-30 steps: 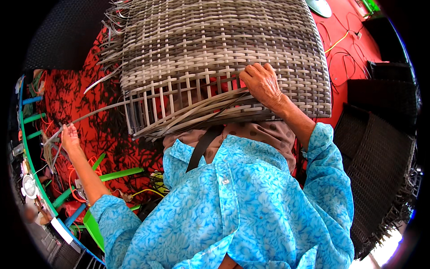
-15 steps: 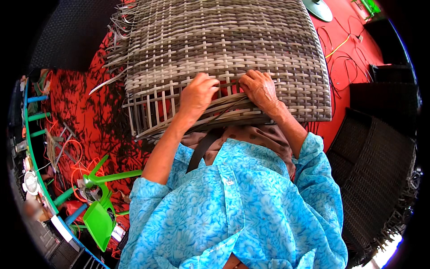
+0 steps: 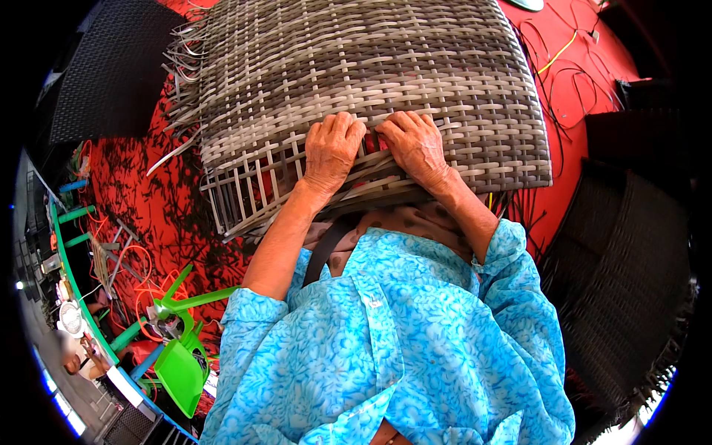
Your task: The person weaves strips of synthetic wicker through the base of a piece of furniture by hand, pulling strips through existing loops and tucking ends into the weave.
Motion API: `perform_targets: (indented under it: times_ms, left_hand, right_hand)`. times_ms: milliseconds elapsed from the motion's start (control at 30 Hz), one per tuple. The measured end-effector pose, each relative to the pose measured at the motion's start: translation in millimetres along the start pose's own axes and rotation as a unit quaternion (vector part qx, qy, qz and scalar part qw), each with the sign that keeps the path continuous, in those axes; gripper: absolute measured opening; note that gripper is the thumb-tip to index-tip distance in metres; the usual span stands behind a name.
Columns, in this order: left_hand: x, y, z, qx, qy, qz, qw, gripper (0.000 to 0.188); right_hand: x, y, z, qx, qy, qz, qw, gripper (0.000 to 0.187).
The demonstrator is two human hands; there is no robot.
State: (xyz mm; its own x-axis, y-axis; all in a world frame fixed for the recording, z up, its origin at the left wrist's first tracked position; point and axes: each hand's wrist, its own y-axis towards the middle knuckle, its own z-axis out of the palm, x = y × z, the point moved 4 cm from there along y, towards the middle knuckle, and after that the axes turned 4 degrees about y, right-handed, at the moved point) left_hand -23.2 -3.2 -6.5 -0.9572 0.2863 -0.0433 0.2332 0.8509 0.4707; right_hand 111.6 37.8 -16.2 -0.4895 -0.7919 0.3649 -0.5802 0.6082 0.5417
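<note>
Across my lap lies a large wicker panel [image 3: 386, 67] woven from flat grey-brown strips. Near its close edge the weave is open, showing bare lengthwise strips [image 3: 261, 182] and red floor through the gaps. My left hand [image 3: 332, 152] is closed, its fingers bent over the strips beside the gap. My right hand [image 3: 415, 148] is likewise closed on the strips just to the right, thumb side toward my left hand. Their fingertips are partly hidden in the weave. Loose strips [image 3: 363, 178] run slantwise below both hands.
Long loose strip ends [image 3: 185, 70] fringe the panel's left side. Dark scraps [image 3: 170, 200] litter the red floor at left, by a bright green plastic piece [image 3: 182, 371]. Black wicker pieces [image 3: 630, 274] stand at right. Cables [image 3: 564, 63] cross the floor at far right.
My left hand has turned, its back now facing up, and moved slightly right and up. The right hand has shifted slightly left, closer to it. The view has tilted a little.
</note>
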Motion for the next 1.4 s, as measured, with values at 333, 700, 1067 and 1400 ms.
perform_targets:
  times_ms: [333, 700, 1067, 1400]
  left_hand:
    - [24.7, -52.3, -18.2, 0.053, -0.141, -0.067, 0.986, 0.021]
    - [36.4, -60.0, -23.2, 0.079, -0.054, -0.079, 0.992, 0.022]
    - [54.5, -67.8, -25.5, 0.069, -0.025, -0.151, 0.986, 0.024]
    - [88.1, -97.5, -51.5, -0.024, -0.107, -0.236, 0.966, 0.008]
  right_hand:
    - [12.1, -29.3, -20.7, 0.088, -0.003, 0.031, 0.996, 0.030]
    - [21.6, -44.8, -18.7, 0.119, -0.072, 0.052, 0.989, 0.047]
    - [29.9, -44.6, -15.0, 0.110, -0.071, 0.074, 0.989, 0.050]
    - [31.8, -45.0, -20.7, 0.096, -0.064, 0.086, 0.990, 0.043]
